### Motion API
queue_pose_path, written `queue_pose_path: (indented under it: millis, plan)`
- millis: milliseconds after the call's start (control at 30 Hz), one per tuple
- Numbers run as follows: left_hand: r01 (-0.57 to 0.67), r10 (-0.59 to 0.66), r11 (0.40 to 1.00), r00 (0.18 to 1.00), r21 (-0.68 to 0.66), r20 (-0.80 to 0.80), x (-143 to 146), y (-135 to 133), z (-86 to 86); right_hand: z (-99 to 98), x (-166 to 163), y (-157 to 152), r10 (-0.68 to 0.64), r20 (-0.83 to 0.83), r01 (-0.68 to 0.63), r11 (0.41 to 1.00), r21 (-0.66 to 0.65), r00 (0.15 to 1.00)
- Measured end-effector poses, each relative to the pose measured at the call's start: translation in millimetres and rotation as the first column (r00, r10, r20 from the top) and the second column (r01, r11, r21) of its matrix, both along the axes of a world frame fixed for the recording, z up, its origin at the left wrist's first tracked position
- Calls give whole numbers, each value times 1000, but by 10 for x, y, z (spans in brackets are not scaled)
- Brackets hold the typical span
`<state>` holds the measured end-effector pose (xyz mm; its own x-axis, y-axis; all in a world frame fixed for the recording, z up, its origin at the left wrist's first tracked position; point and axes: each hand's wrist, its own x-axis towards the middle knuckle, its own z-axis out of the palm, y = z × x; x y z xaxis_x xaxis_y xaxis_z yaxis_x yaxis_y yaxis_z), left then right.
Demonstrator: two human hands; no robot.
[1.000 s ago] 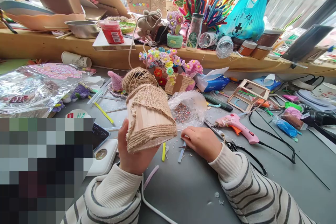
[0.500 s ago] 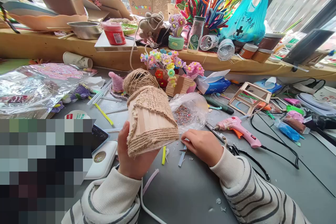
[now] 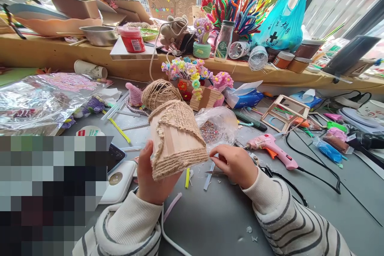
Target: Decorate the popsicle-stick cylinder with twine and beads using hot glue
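Note:
My left hand [image 3: 157, 186] is wrapped round the lower left of a wooden stick box [image 3: 177, 142], holding it tilted above the table. Rows of jute twine [image 3: 181, 159] cover its lower edge, and more twine runs along its upper and side edges; bare pale wood shows between. Close to the box's lower right corner is my right hand [image 3: 235, 166], thumb and forefinger drawn together in a pinch. Anything between those fingertips is too small to make out. Beneath this hand a dark pointed blade [image 3: 213, 172] crosses a translucent glue stick [image 3: 209, 177]. Behind the box sits a ball of twine [image 3: 161, 94].
A pink glue gun [image 3: 274, 150] with a black cord lies right of my right hand. Behind stand a plastic bag of beads [image 3: 214, 128], a wooden frame [image 3: 285, 113] and crochet flowers [image 3: 192, 72]. A white device [image 3: 118, 184] lies left. A cluttered ledge [image 3: 120, 64] runs along the window.
The box has shifted slightly right and turned a little in my left hand. My right hand has moved slightly right and stays near the box's corner.

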<state>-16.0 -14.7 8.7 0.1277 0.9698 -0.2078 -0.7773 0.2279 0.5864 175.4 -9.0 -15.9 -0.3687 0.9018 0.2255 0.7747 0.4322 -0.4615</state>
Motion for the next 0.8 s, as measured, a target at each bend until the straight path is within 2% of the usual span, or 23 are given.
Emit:
queue_pose_path:
  millis: [133, 233, 333, 433, 567, 700, 800]
  plan:
    - [33, -32, 999, 997, 21, -64, -29, 11, -48, 195, 67, 8, -77, -240, 52, 993, -110, 968]
    - [86, -60, 993, 958, 81, -280, -30, 8, -87, 347, 164, 16, -158, -410, 72, 974, -216, 898]
    - [200, -43, 954, 828, 224, -559, -26, -36, -88, 465, 269, 32, -222, -553, 61, 954, -293, 803]
    - [276, -26, 931, 704, 239, -710, -43, -106, -77, 542, 337, 39, -266, -657, 37, 939, -341, 706]
    - [284, 28, 928, 592, 242, -805, -83, -158, -101, 614, 351, 10, -301, -726, -15, 919, -395, 618]
    - [343, 52, 900, 530, 271, -846, -95, -146, -151, 696, 320, -59, -330, -775, -101, 888, -449, 539]
    - [346, 118, 886, 477, 309, -871, -97, -135, -189, 767, 282, -119, -350, -801, -177, 858, -482, 485]
